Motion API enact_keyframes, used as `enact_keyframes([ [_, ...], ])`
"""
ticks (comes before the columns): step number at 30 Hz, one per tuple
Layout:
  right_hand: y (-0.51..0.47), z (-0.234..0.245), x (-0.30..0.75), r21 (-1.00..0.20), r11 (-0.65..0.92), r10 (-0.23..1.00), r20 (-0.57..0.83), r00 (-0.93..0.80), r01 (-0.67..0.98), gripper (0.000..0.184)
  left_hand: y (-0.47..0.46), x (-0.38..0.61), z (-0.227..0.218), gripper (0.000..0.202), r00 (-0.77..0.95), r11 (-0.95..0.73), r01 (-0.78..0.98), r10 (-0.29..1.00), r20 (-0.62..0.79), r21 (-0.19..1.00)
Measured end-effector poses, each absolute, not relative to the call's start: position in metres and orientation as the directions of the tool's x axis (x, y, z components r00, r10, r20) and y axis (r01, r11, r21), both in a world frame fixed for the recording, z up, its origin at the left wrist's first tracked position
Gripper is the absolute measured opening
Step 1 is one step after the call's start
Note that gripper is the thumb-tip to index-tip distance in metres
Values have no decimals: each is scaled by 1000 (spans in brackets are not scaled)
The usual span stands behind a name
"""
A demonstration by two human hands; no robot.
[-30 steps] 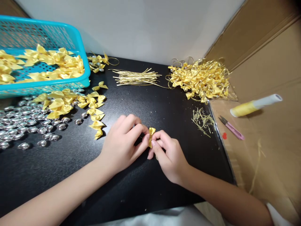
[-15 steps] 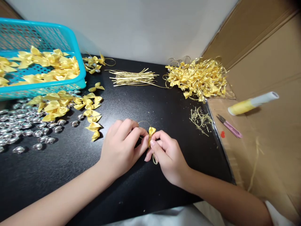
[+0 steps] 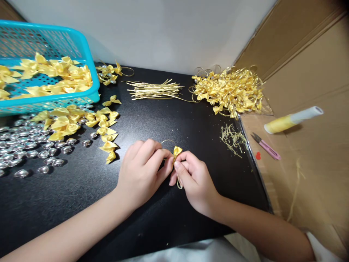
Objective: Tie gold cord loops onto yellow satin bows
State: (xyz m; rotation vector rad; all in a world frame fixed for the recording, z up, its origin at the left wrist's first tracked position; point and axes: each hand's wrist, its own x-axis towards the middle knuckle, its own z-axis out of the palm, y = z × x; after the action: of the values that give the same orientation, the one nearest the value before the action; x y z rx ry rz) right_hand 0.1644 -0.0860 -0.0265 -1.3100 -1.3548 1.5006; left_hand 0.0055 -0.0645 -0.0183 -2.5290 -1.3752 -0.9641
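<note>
My right hand pinches a yellow ribbon bow between thumb and fingers, above the middle of the black table. Closed fingertips of my left hand meet the bow's left side and grip a thin gold cord. One part of the cord arcs up behind the left fingers; another loops below the right fingertips. The spot where cord and bow join is hidden by my fingers. Left of my left hand lies a column of loose yellow bows.
A blue basket of bows stands at the left, with silver beads before it. Gold cord lengths lie at the back. Corded bows are heaped back right, near cord scraps, pink snips and a tube.
The bow has tipped slightly to the right between my fingers. More of the cord's arc shows behind my left fingers. Both hands have barely shifted.
</note>
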Motion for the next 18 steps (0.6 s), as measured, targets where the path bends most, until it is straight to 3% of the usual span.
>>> enact_keyframes([
  [18,-85,-30,163,-978,-202,956,-207,-207,45,17,-61,7,-19,10,480,-624,780,639,601,41],
])
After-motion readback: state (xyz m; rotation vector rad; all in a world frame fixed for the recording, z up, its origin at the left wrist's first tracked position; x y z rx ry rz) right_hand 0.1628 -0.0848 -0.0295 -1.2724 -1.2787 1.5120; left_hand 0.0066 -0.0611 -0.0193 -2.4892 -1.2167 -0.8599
